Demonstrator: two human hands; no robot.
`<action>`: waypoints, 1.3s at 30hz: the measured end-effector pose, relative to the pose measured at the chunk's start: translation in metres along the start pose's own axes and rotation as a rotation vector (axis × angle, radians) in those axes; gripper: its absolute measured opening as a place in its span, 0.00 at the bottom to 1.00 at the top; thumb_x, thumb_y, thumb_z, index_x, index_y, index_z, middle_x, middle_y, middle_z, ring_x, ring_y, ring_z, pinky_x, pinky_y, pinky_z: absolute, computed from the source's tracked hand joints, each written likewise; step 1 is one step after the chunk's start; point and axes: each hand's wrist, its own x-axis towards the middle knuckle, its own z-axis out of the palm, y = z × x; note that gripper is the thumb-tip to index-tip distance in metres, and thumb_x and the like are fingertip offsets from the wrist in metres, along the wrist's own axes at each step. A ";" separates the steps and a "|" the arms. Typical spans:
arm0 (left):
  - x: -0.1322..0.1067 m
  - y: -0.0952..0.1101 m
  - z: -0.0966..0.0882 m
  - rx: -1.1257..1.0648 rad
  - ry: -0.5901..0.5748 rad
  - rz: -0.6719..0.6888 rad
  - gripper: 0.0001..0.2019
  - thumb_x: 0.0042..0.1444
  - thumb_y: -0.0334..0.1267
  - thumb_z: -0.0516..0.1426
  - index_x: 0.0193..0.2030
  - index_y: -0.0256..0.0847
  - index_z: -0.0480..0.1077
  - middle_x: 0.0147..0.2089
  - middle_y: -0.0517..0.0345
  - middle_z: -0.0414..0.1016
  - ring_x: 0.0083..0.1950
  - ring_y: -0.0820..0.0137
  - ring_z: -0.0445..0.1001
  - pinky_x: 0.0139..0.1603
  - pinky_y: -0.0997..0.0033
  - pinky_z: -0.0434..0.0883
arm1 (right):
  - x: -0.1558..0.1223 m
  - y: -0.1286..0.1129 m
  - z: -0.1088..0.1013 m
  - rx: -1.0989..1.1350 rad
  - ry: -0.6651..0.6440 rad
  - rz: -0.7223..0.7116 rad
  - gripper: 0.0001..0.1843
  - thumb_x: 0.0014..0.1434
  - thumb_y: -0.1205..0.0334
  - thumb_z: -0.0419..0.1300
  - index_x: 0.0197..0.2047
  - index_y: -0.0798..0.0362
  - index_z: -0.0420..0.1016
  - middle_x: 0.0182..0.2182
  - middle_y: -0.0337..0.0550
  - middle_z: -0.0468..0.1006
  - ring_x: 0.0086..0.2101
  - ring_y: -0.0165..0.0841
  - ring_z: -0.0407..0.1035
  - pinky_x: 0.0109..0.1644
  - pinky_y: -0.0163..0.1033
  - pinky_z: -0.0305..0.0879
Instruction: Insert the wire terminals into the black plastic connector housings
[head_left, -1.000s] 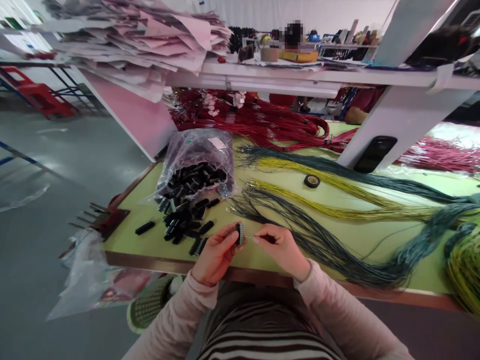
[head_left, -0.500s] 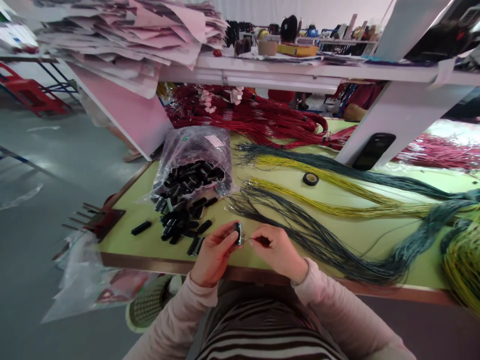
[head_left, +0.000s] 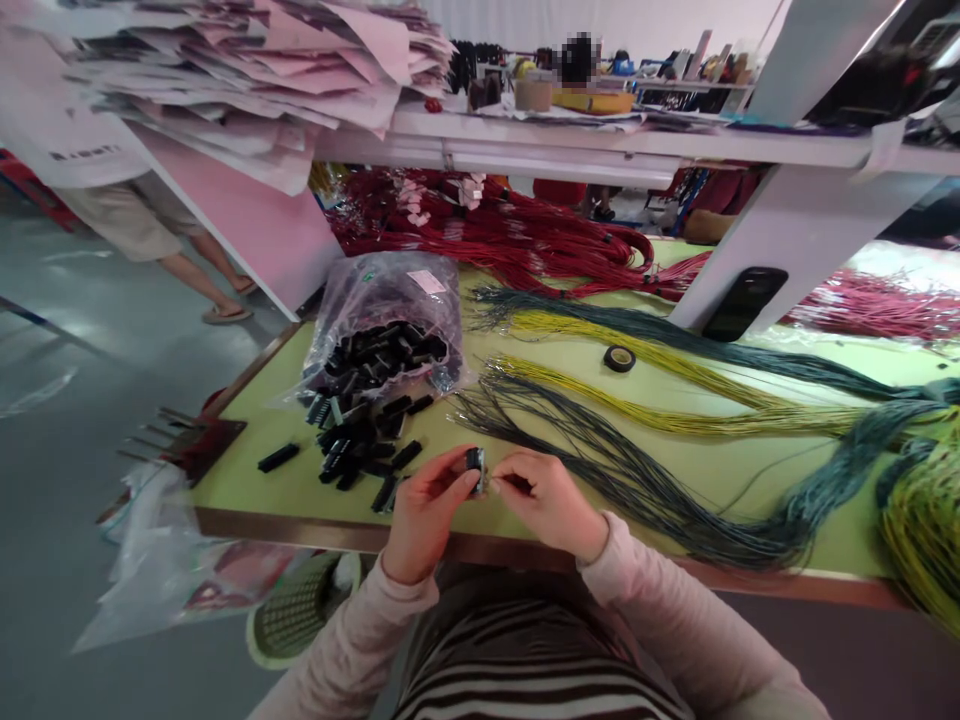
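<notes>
Since half a second ago, a passer-by [head_left: 142, 215] in shorts and sandals has walked into view on the floor at far left, and the worker's two hands have drawn closer together until they meet at the small part held between them.

Below the passer-by, a red rack [head_left: 196, 442] with metal prongs sits at the left end of the counter [head_left: 300, 492], with a crumpled plastic sheet [head_left: 169, 585] on the floor beneath it. Overhead, a heap of pink papers [head_left: 255, 70] spills off the shelf. On the counter, a clear bag [head_left: 386, 320] lies open and full of black parts, and loose connectors [head_left: 360, 450] are scattered in front of its mouth.

The left hand [head_left: 426, 512] is closed around a black connector [head_left: 474, 467], thumb and fingers gripping it upright just above the counter's near edge. The right hand [head_left: 547, 500] touches that connector with its thumb and forefinger pinched tight. It seems to hold a thin wire end there, though this is too fine to make out.

To the right, dark green wires [head_left: 622, 475] fan across the counter, with yellow wires [head_left: 675, 412] behind them and a tape roll [head_left: 619, 358] lying flat between the bundles. Red wires [head_left: 525, 235] are piled at the back, and a black phone [head_left: 744, 303] leans against the white shelf leg.
</notes>
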 end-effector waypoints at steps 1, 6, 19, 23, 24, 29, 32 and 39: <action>0.000 0.001 0.001 -0.048 0.010 -0.024 0.15 0.41 0.35 0.66 0.39 0.41 0.77 0.31 0.59 0.76 0.29 0.74 0.73 0.29 0.74 0.75 | 0.000 -0.001 0.000 -0.017 0.006 -0.024 0.07 0.57 0.70 0.54 0.29 0.55 0.72 0.25 0.39 0.68 0.25 0.26 0.61 0.29 0.30 0.58; 0.001 0.003 0.009 -0.186 0.047 -0.072 0.14 0.40 0.35 0.67 0.37 0.41 0.77 0.29 0.60 0.76 0.28 0.75 0.73 0.27 0.77 0.75 | 0.003 -0.005 -0.003 -0.139 0.024 -0.112 0.08 0.58 0.71 0.52 0.32 0.55 0.71 0.27 0.41 0.69 0.28 0.28 0.63 0.32 0.31 0.60; 0.001 0.002 0.014 -0.111 0.078 0.062 0.15 0.42 0.35 0.66 0.40 0.42 0.76 0.31 0.60 0.75 0.30 0.75 0.73 0.30 0.76 0.76 | 0.008 -0.004 -0.006 -0.163 0.008 -0.129 0.09 0.60 0.71 0.51 0.31 0.56 0.71 0.28 0.42 0.69 0.29 0.28 0.63 0.34 0.32 0.61; 0.002 0.007 0.015 -0.232 0.077 -0.036 0.14 0.40 0.36 0.67 0.37 0.42 0.77 0.31 0.59 0.77 0.28 0.75 0.74 0.26 0.78 0.75 | 0.011 -0.008 -0.011 -0.029 0.008 -0.030 0.06 0.57 0.72 0.55 0.31 0.55 0.72 0.26 0.38 0.69 0.27 0.25 0.63 0.31 0.29 0.59; 0.002 0.009 0.015 -0.248 0.070 -0.055 0.14 0.39 0.36 0.67 0.37 0.42 0.77 0.31 0.58 0.77 0.28 0.74 0.74 0.25 0.78 0.74 | 0.011 -0.008 -0.012 -0.013 0.006 -0.015 0.06 0.56 0.72 0.56 0.30 0.55 0.72 0.26 0.38 0.69 0.26 0.25 0.63 0.31 0.29 0.59; 0.002 0.010 0.015 -0.267 0.065 -0.057 0.15 0.38 0.35 0.68 0.36 0.41 0.77 0.31 0.58 0.77 0.28 0.74 0.74 0.25 0.77 0.75 | 0.010 -0.009 -0.013 0.004 -0.019 -0.021 0.06 0.56 0.72 0.55 0.29 0.56 0.72 0.25 0.37 0.67 0.26 0.24 0.61 0.30 0.29 0.58; 0.001 0.008 0.016 -0.247 0.047 -0.061 0.15 0.38 0.35 0.68 0.36 0.41 0.77 0.29 0.59 0.76 0.27 0.75 0.73 0.25 0.76 0.75 | 0.010 -0.008 -0.011 0.000 -0.036 -0.026 0.06 0.56 0.70 0.55 0.29 0.56 0.71 0.25 0.36 0.66 0.25 0.24 0.60 0.29 0.29 0.57; -0.005 0.000 0.012 0.003 0.139 0.169 0.16 0.41 0.34 0.66 0.41 0.42 0.76 0.34 0.58 0.77 0.31 0.73 0.74 0.32 0.74 0.75 | 0.005 -0.008 -0.004 -0.073 0.030 -0.119 0.07 0.57 0.71 0.52 0.31 0.56 0.70 0.27 0.41 0.69 0.28 0.27 0.64 0.33 0.32 0.61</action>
